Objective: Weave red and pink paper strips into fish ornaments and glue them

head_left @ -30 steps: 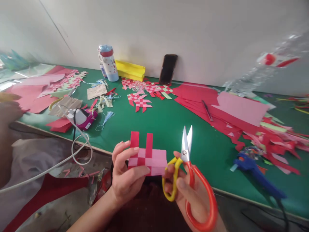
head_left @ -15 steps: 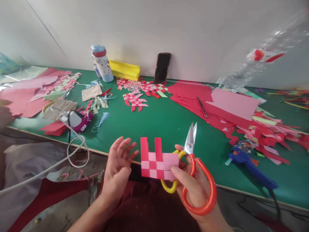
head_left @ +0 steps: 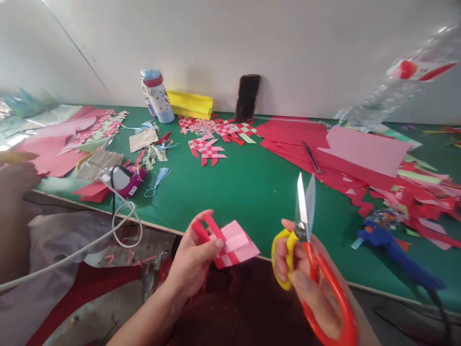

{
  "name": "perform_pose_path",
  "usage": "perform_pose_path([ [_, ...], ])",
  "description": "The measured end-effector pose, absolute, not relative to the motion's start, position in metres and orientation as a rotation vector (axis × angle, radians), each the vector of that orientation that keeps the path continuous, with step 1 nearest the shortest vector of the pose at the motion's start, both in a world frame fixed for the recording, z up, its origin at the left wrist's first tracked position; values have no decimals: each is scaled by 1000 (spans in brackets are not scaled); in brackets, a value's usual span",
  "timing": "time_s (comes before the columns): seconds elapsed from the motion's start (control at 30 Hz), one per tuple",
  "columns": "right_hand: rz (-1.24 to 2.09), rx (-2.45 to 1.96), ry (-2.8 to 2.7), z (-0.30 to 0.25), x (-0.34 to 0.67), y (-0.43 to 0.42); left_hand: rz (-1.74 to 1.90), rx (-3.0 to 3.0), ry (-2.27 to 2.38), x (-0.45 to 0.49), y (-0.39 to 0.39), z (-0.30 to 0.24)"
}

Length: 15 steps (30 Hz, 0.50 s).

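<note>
The left hand [head_left: 192, 259] pinches a woven red-and-pink paper square [head_left: 230, 244] by its edge, tilted flat just over the near rim of the green worktop [head_left: 252, 192], strips exposed. The right hand [head_left: 306, 283] is closed through the loops of orange-and-yellow-handled scissors [head_left: 306, 230], blades up and slightly parted beside it.

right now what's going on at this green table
A person sits at the green table. The left hand pinches a small woven paper piece of red and pink strips, tilted. The right hand grips scissors, blades up and apart from the paper. Further back lie more woven pieces, red sheets and a blue glue gun.
</note>
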State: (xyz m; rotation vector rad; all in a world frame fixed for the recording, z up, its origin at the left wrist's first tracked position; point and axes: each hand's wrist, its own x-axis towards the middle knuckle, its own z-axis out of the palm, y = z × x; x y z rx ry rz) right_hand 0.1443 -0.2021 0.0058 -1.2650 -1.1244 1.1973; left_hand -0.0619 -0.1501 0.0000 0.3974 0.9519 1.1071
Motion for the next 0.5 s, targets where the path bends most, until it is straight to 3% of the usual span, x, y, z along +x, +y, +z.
perform_pose_path([
  [0.23,721,-1531,-1915,-4,149,-225,1384,362,1003,-68,-135,0],
  [0.5,454,-1571,-2099,-8,139,-220,1447,417,993,-65,-140,-1],
])
